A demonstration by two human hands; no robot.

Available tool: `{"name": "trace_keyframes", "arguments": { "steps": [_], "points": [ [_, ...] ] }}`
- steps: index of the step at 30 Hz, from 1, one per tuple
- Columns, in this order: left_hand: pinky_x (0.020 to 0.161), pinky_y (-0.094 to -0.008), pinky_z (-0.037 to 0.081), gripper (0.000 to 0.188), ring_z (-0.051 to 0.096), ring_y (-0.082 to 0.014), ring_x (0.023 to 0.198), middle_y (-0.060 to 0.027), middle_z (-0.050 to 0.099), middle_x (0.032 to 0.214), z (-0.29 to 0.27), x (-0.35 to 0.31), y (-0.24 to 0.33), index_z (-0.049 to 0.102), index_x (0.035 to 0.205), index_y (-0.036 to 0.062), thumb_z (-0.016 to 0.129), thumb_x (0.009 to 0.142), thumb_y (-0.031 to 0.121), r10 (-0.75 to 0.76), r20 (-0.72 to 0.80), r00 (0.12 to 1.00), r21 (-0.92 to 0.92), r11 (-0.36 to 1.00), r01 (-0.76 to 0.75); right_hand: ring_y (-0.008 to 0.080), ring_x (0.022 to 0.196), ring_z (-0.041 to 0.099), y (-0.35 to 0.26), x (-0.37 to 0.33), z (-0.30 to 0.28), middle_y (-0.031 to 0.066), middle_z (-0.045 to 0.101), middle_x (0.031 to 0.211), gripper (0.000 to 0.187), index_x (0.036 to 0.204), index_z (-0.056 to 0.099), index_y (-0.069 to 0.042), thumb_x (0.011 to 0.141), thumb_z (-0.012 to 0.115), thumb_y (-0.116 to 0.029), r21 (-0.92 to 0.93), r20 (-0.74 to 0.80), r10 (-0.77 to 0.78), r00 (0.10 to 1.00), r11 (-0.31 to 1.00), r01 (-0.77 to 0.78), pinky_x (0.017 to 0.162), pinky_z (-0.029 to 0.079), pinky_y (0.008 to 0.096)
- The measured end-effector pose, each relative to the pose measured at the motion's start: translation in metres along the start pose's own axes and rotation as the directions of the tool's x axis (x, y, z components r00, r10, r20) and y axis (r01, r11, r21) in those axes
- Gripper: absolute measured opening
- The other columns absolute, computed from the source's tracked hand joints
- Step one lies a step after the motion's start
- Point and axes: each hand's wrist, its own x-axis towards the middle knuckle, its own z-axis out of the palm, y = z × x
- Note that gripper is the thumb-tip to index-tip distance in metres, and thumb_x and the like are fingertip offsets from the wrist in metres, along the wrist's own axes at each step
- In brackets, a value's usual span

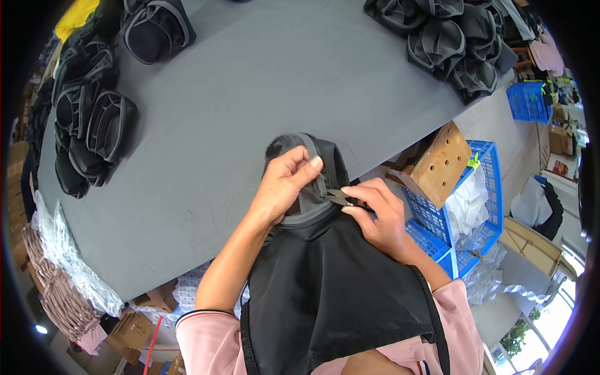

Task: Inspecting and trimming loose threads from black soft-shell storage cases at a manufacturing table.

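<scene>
One left hand holds a black, grey-trimmed zippered pouch by the grey table's near edge, thumb and forefinger bunched, anything between them unclear. Rightward, snips, handles mostly covered, sit gripped in the right hand.

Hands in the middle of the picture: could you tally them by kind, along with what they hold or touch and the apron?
Hands: 2 (left hand, right hand)
Pouch: 1
Small scissors: 1
Black apron: 1
Total: 5
</scene>
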Motion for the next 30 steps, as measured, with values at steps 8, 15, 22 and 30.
{"name": "trace_keyframes", "arguments": {
  "steps": [8, 15, 22, 30],
  "points": [
    [0.069, -0.0209, 0.04, 0.02, 0.047, -0.004, 0.074, 0.0041, 0.053, 0.078, -0.011, -0.013, 0.014, 0.055, 0.085, 0.0054, 0.055, 0.092, 0.024, -0.001, -0.073, 0.997, -0.163, 0.987, -0.011, 0.0217, 0.061, 0.056, -0.01, 0.012, 0.0, 0.0077, 0.059, 0.076, 0.02, 0.09, 0.064, -0.004, 0.07, 0.069, -0.005, 0.095, -0.017, -0.019, 1.0, 0.995, 0.02, 0.057, 0.046, 0.0294],
    [0.074, -0.0226, 0.046, 0.019, 0.054, -0.0057, 0.08, 0.0015, 0.059, 0.085, -0.017, -0.017, 0.016, 0.058, 0.097, 0.0031, 0.054, 0.092, 0.021, 0.018, -0.027, 0.999, -0.26, 0.965, -0.025, 0.0214, 0.06, 0.056, -0.012, 0.018, -0.006, 0.006, 0.058, 0.075, 0.024, 0.089, 0.064, -0.005, 0.066, 0.07, -0.004, 0.043, 0.046, -0.056, 0.997, 0.998, 0.054, 0.056, 0.045, 0.03],
    [0.073, -0.022, 0.045, 0.018, 0.053, -0.0054, 0.078, 0.0014, 0.06, 0.085, -0.013, -0.023, 0.019, 0.058, 0.094, 0.0032, 0.054, 0.092, 0.021, 0.009, -0.03, 1.0, -0.264, 0.964, -0.016, 0.02, 0.06, 0.056, -0.03, 0.036, -0.019, 0.0042, 0.057, 0.076, 0.025, 0.089, 0.063, -0.007, 0.065, 0.071, -0.005, -0.169, 0.21, -0.185, 0.96, 0.96, 0.222, 0.056, 0.043, 0.0302],
    [0.069, -0.0217, 0.036, 0.017, 0.045, -0.0053, 0.073, 0.0052, 0.054, 0.077, -0.02, -0.026, 0.023, 0.056, 0.083, 0.0088, 0.056, 0.091, 0.024, 0.009, -0.103, 0.995, -0.233, 0.972, -0.033, 0.0176, 0.061, 0.055, -0.029, 0.037, -0.013, 0.0025, 0.056, 0.073, 0.025, 0.088, 0.063, -0.007, 0.064, 0.071, -0.004, -0.171, 0.086, -0.304, 0.949, 0.934, 0.314, 0.054, 0.039, 0.0289]
  ]
}}
